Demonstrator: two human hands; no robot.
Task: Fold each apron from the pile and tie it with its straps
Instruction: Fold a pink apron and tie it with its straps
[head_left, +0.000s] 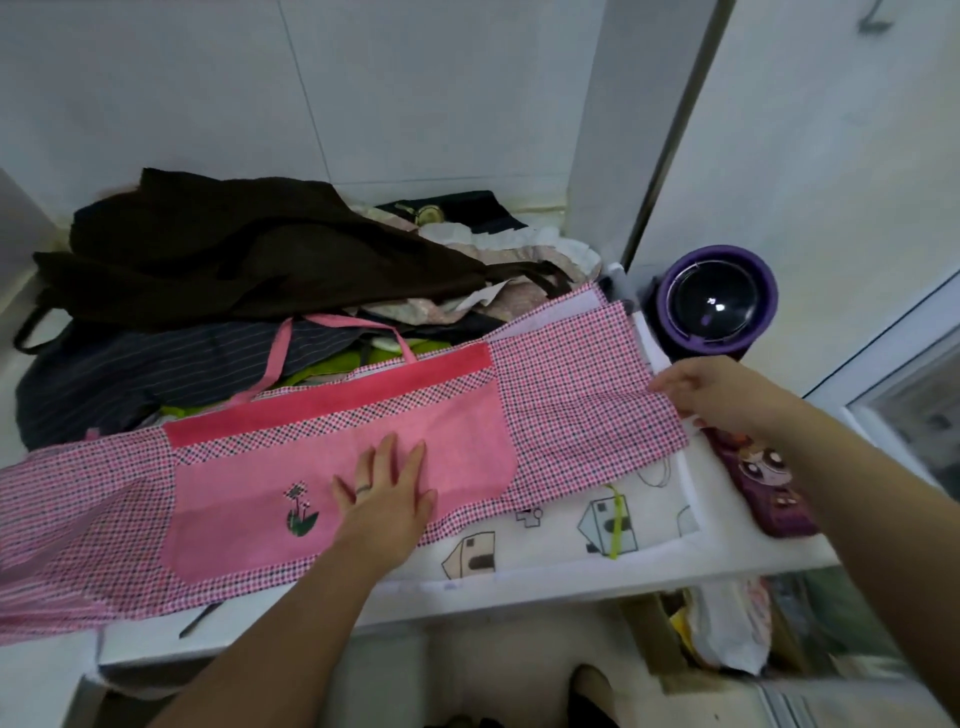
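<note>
A pink checked apron (571, 410) with a plain pink pocket and a small embroidered flower lies spread across the white table (519, 587). My left hand (384, 493) rests flat on the pocket, fingers straight, a ring on one finger. My right hand (711, 395) is at the apron's right edge, its fingertips on the cloth; whether it pinches the edge I cannot tell. A pink strap (280, 358) loops back over the pile of aprons (234, 270) behind, which has a dark brown one on top and a striped navy one below it.
A purple round device with a dark dome (714, 306) stands at the table's back right. A purple cartoon phone case (763, 483) lies by the right edge. A printed white cloth (571, 525) covers the table. Bags and a cardboard box (717, 634) sit on the floor below.
</note>
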